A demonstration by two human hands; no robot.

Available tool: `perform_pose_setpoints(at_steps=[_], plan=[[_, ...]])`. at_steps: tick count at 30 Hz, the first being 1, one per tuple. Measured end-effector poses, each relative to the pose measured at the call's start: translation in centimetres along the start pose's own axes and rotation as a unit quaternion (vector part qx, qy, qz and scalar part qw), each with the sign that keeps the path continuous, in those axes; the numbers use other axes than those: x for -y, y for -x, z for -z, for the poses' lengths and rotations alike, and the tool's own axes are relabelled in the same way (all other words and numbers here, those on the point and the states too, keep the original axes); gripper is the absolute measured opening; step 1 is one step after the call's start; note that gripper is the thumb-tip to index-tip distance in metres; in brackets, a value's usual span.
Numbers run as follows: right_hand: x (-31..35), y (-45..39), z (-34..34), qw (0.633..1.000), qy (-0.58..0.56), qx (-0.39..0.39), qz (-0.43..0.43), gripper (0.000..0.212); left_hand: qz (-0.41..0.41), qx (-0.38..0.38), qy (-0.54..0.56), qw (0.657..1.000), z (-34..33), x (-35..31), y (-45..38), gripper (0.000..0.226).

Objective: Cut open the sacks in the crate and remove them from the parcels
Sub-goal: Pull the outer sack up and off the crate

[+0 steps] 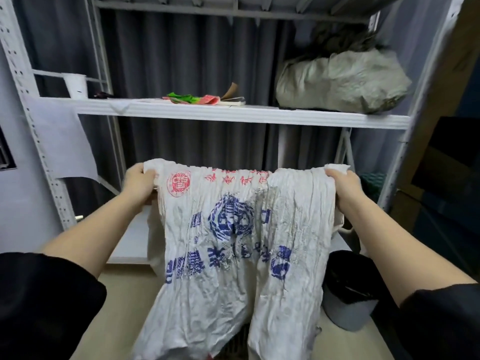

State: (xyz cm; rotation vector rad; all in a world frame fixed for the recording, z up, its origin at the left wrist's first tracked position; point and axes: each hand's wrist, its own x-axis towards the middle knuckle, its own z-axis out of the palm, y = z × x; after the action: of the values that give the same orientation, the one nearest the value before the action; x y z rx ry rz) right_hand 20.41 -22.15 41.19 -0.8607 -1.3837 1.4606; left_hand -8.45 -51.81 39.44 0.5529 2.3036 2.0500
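A crumpled white woven sack (233, 255) with blue and red print hangs in front of me, stretched out by its top edge. My left hand (139, 184) grips the sack's upper left corner. At the upper right corner, my right hand (344, 187) grips the cloth the same way. The sack's lower end splits into two hanging flaps near the bottom of the view. The crate and any parcels are hidden behind the sack.
A white metal shelf rack (207, 111) stands ahead, bearing a paper cup (75, 85), coloured papers (197, 99) and a stuffed grey sack (342, 81). A grey bin with a black liner (348, 289) stands on the floor at my right. Dark curtains hang behind.
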Motion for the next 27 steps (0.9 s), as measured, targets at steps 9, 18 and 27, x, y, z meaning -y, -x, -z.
perform_pose_setpoints(at_steps=[9,18,27], plan=[[-0.6,-0.7,2.0,0.953,0.259,-0.093,0.123,0.034,-0.023,-0.116,-0.024,0.993,2.7,-1.4,0.8,0.036],[-0.6,0.3,-2.5,0.992,0.044,0.114,-0.045,0.067,-0.037,0.144,0.180,0.972,-1.8,-3.4,1.4,0.064],[-1.6,-1.4,-2.0,0.980,0.170,0.064,0.081,0.062,-0.070,0.063,0.016,0.995,-2.1,-3.0,0.9,0.070]])
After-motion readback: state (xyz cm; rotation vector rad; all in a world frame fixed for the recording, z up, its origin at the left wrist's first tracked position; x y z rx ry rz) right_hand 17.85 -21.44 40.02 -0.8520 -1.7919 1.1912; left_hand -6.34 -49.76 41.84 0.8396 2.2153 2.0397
